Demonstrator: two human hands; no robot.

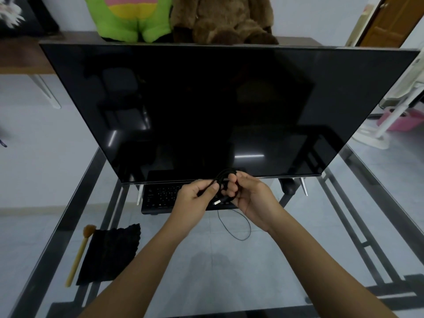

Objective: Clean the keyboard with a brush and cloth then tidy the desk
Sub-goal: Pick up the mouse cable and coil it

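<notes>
Both forearms extended forward, converging just in front of the keyboard (158,198). The left hand (195,195) was closed, thumb pinched against forefinger. The right hand (249,195) faced it, fingers curled shut, knuckles nearly touching the left's.

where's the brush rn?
In the head view the brush lies on the glass desk at lower left, along the left edge of the black cloth, bristles pointing toward the monitor, away from both hands.

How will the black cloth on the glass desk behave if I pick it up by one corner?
The black cloth lies flat with wavy edges, so it probably hangs limp. It looks thin, likely light. On the smooth glass desk it may slide when pushed.
</notes>
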